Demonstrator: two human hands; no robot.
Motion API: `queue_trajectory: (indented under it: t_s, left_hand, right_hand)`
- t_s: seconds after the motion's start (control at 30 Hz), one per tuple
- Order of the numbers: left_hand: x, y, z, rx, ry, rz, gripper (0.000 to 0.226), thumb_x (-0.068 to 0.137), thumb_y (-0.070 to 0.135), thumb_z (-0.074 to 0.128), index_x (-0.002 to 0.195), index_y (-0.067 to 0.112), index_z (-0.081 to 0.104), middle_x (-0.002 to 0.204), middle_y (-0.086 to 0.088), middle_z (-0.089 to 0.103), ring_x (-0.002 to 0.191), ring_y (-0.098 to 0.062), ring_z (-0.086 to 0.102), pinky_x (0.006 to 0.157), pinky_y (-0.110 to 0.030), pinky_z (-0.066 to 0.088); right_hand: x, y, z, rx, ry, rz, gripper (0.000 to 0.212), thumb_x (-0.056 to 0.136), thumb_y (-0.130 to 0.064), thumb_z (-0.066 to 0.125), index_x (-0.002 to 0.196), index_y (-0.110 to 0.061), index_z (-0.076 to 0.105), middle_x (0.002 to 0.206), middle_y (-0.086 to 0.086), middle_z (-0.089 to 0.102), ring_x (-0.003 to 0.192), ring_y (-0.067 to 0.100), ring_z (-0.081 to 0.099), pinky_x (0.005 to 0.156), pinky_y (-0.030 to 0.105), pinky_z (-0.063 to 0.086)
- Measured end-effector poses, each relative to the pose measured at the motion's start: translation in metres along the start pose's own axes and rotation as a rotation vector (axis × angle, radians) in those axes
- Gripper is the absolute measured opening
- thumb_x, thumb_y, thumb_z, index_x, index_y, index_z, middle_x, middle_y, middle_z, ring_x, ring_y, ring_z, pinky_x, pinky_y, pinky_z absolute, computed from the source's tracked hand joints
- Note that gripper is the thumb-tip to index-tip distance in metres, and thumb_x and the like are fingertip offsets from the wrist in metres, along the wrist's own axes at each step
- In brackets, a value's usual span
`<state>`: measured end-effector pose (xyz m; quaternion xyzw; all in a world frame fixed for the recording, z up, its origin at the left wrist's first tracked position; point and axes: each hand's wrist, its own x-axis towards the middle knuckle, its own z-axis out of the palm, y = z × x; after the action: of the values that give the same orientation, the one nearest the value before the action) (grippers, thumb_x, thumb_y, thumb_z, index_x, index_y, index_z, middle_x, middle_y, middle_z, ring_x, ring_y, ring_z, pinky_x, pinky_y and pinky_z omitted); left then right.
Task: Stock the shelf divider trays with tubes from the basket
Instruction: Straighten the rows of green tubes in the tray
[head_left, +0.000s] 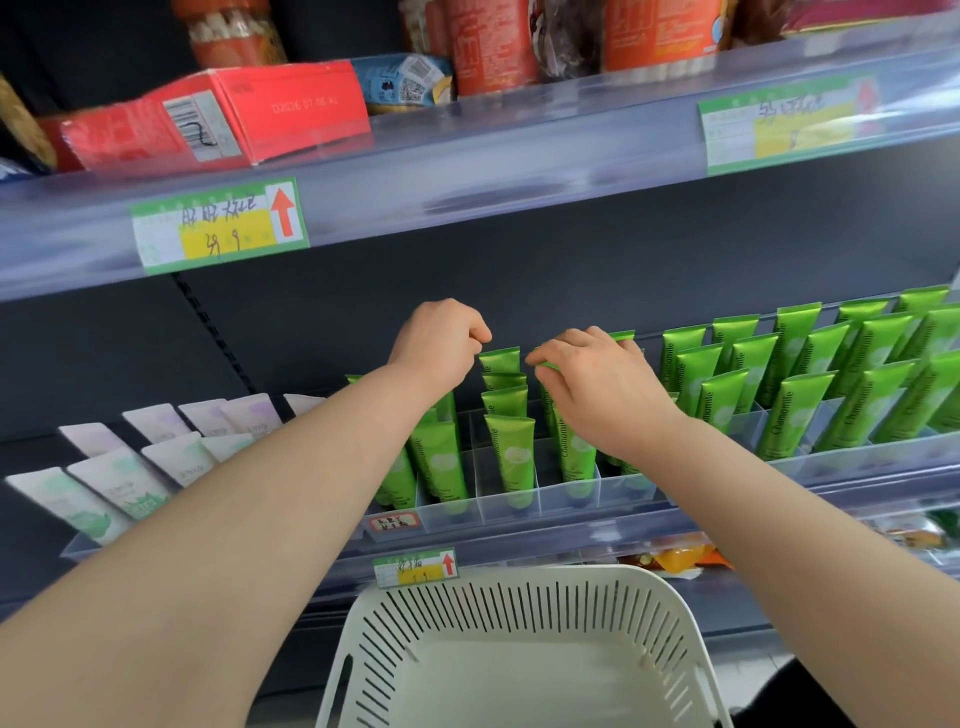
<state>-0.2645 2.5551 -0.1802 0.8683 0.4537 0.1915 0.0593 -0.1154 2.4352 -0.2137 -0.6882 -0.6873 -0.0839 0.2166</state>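
Open air between the upper shelf edge (467, 171) and the crimped tops of the green tubes (511, 452): ample headroom above the rows. Gap between left hand (441, 343) and right hand (597, 384) narrow, one tube top standing in it. Divider tray (519, 506) cells packed close, clear walls between rows, little side room. Dense tubes at right, pale tubes (119, 483) leaning at left. Basket (519, 587) rim just below the shelf front, blocking low approach.
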Motion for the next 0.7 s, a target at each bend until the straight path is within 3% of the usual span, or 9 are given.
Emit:
queue_trajectory:
  t_s: [0.2,0.47,0.7]
  left_hand:
    - [-0.022,-0.026,-0.023,-0.042,0.023,-0.047,0.018,0.087,0.011,0.064,0.097,0.021,0.075,0.099,0.005,0.071,0.094,-0.015,0.064,0.085,-0.035,0.053]
    - [-0.059,-0.057,-0.041,-0.024,-0.064,-0.016,0.008,0.082,0.019,0.073,0.089,0.023,0.075,0.082,0.013,0.065,0.087,-0.010,0.065,0.084,-0.034,0.054]
    - [-0.067,-0.063,-0.044,-0.045,-0.076,-0.037,0.007,0.083,0.020,0.072,0.088,0.024,0.075,0.085,0.011,0.066,0.089,-0.013,0.064,0.084,-0.037,0.054]
  right_hand:
    - [0.009,-0.036,0.003,0.031,0.002,-0.096,0.027,0.097,-0.031,0.044,0.120,-0.028,0.059,0.118,-0.007,0.061,0.110,0.019,0.050,0.084,0.037,0.037]
    - [0.013,-0.077,0.023,-0.052,-0.102,-0.206,0.022,0.095,-0.037,0.044,0.099,-0.028,0.065,0.092,-0.008,0.066,0.100,0.020,0.052,0.080,0.036,0.031]
    - [0.014,-0.083,0.028,-0.184,-0.130,-0.190,0.017,0.092,-0.020,0.049,0.091,-0.027,0.065,0.083,-0.009,0.066,0.095,0.018,0.049,0.073,0.035,0.023]
